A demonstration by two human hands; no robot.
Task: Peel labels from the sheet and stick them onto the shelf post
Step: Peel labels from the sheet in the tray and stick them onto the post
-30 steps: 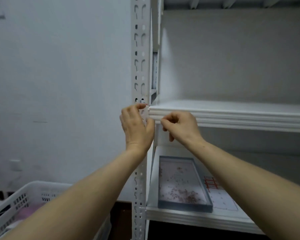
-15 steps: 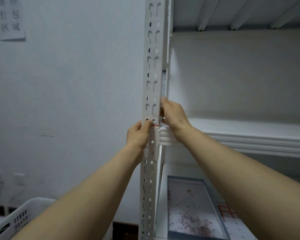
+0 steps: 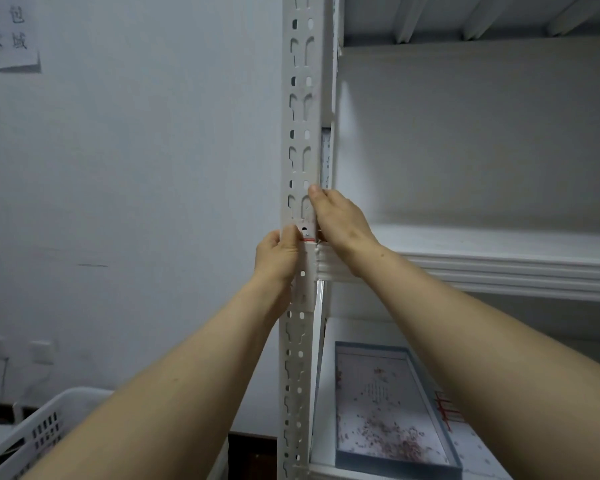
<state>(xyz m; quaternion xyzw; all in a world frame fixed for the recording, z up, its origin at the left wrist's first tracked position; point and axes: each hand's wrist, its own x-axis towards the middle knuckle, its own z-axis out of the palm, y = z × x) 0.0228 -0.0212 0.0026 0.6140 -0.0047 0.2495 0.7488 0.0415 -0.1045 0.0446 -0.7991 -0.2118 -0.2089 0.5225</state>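
Pressing a label (image 3: 305, 233) onto the shelf post (image 3: 300, 98)
Label lies across the upright post, frame centre; left hand (image 3: 278, 252) pinches it, right hand (image 3: 340, 220) rests straight-fingered just above-right

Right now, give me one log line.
label on shelf post | left hand holds label | right hand touches post above

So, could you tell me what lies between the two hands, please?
The head view shows the shelf post between the left hand and right hand, with a red-edged label on it there.
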